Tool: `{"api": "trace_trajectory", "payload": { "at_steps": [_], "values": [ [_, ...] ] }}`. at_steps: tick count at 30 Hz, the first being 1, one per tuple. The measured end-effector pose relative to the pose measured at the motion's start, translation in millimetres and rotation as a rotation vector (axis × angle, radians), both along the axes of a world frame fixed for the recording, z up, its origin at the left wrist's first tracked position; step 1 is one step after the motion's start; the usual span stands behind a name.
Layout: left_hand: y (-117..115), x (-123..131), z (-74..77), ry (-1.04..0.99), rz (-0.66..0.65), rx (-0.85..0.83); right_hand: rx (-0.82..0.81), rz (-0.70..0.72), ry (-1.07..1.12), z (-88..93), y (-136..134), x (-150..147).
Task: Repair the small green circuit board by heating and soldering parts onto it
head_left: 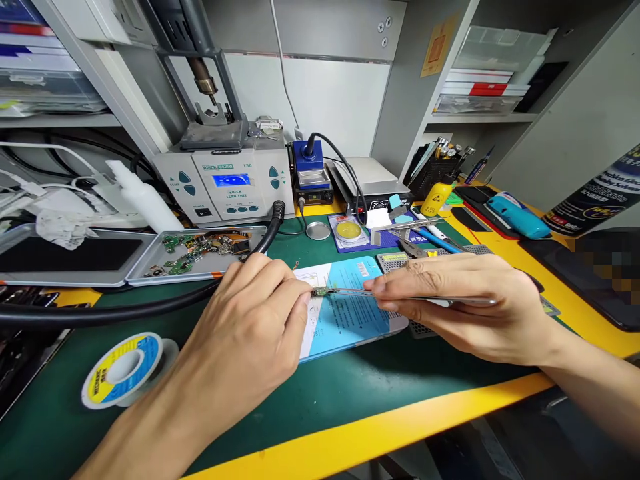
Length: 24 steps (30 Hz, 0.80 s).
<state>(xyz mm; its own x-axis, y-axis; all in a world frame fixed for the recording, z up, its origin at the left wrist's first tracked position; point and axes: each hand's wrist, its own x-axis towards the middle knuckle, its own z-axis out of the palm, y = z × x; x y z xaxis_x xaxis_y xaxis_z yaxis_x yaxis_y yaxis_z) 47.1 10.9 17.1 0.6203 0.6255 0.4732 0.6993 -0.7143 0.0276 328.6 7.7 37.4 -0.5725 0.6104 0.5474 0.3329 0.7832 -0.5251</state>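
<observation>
Between the thumb and forefinger of my left hand (263, 307) is a small green circuit board (323, 291), its left end hidden by the fingertips. My right hand (450, 300) is closed around metal tweezers (435, 299), whose tips reach left to the board's right end. Whether the tips grip the board or only touch it, I cannot tell. Below both hands lies a flat blue and white box (345, 327) with printed text. A perforated grey plate (423, 330) is partly under my right hand.
A hot-air station (225, 187) stands behind, its black hose (125, 317) crossing the left side. A solder wick spool (123, 370) lies front left. A tray of circuit boards (200, 257), a soldering iron stand (310, 160) and a yellow bottle (437, 193) are farther back.
</observation>
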Motion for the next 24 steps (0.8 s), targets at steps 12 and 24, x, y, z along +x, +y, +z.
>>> {"api": "trace_trajectory", "payload": {
  "at_steps": [12, 24],
  "values": [
    [0.6, 2.1, -0.6, -0.150, 0.027, -0.063, -0.228, -0.197, 0.091, 0.7, -1.4, -4.5],
    [-0.3, 0.1, -1.5, -0.243, 0.018, -0.095, -0.605, -0.240, 0.209, 2.0, 13.1, -4.1]
  ]
}}
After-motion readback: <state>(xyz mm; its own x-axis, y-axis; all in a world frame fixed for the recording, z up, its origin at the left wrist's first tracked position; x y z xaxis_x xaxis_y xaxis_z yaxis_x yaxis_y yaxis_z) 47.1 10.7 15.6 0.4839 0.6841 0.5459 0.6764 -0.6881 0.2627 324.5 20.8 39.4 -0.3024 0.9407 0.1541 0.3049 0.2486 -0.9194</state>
